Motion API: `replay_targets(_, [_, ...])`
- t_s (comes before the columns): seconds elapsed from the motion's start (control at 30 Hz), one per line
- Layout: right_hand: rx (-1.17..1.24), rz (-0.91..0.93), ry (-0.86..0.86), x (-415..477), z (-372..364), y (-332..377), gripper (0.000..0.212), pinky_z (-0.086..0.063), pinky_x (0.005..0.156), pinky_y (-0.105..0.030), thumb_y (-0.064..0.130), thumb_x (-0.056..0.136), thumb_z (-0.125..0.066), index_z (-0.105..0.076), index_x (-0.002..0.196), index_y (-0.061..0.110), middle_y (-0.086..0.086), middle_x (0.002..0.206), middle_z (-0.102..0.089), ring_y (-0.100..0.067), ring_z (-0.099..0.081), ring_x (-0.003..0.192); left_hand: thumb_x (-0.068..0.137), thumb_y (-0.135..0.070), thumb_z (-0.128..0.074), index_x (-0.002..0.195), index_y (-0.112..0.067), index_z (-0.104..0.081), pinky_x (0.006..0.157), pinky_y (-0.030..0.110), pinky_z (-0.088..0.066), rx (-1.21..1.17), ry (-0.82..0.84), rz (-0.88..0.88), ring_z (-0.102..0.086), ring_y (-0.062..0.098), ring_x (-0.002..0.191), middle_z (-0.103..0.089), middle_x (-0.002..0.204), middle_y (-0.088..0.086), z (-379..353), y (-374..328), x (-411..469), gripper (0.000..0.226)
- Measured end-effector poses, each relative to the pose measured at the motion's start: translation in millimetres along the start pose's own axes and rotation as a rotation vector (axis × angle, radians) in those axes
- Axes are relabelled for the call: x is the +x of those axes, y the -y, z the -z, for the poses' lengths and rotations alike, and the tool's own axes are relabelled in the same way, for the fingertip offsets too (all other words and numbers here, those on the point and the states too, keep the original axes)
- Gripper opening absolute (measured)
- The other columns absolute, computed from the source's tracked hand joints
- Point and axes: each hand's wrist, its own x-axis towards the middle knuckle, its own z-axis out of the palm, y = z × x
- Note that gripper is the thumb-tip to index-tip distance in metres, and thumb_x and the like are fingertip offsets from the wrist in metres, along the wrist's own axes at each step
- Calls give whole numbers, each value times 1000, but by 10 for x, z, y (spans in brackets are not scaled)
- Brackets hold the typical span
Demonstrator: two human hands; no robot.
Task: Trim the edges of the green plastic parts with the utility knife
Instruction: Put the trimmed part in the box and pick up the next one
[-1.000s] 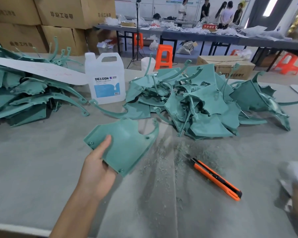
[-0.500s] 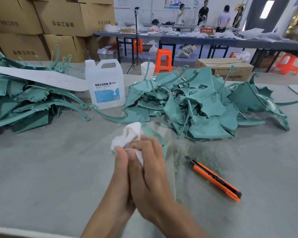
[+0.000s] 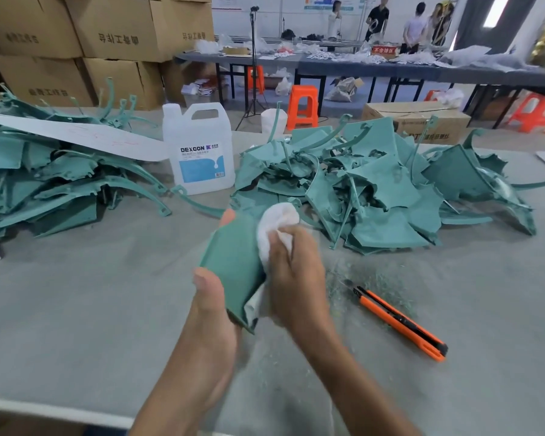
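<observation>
Both hands occupied; utility knife (image 3: 397, 322) lying untouched.
I note the left hand (image 3: 213, 309) clamped on one green plastic part (image 3: 236, 265), thumb curled over its near face, held above the table (image 3: 76, 309). The right hand (image 3: 296, 278) grips a bunched white cloth (image 3: 277, 223) pressed against that part. The knife lies to their right, before the pile of green parts (image 3: 375, 190).

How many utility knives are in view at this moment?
1: the orange utility knife lies on the table, right of the right hand, untouched. Another could be buried under the heap of green parts.
</observation>
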Motion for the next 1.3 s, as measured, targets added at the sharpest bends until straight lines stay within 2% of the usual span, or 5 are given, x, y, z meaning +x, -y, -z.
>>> replay_targets(0.3, [682, -450, 510, 108, 486, 149, 57, -50, 99, -64, 53, 88, -71, -59, 128, 15, -21, 126, -66, -41, -65, 115, 53, -105, -37, 138, -72, 19, 125, 51, 0, 1200, 382, -6, 24, -5, 146, 25, 157, -34, 195, 98, 93, 107])
replay_targets(0.5, [720, -440, 288, 109, 692, -147, 26, -60, 71, -38, 14, 97, -62, -64, 122, 10, -18, 114, -73, -32, -73, 96, 87, -39, -74, 110, -53, -71, 101, 17, -46, 702, -101, -84, -61, -6, 115, -68, 118, -28, 361, 213, 126, 27])
replay_targets(0.73, [633, -431, 331, 82, 908, -376, 31, -59, 70, -33, 30, 90, -70, -71, 115, 13, -17, 113, -73, -30, -74, 94, 83, -43, -76, 79, -18, -76, 47, 18, -45, 433, -562, 148, -59, 8, 52, -71, 66, 1, 580, 395, 232, 25])
replay_targets(0.93, [447, -404, 419, 18, 834, -520, 42, -59, 68, -28, 52, 90, -60, -77, 99, 14, -14, 100, -77, -24, -75, 87, 84, -45, -72, 117, -11, -74, 83, 30, -58, -180, -40, 492, -69, 26, 112, -71, 122, 14, 328, 385, 196, 47])
replay_targets(1.3, [361, 51, -338, 135, 619, -239, 20, -42, 56, -17, 51, 103, -36, -43, 94, 35, 20, 76, -50, -6, -48, 66, 90, -43, -66, 131, -15, -65, 83, 34, -58, -260, -48, 545, -68, 24, 115, -69, 128, 10, -42, 497, 172, 50])
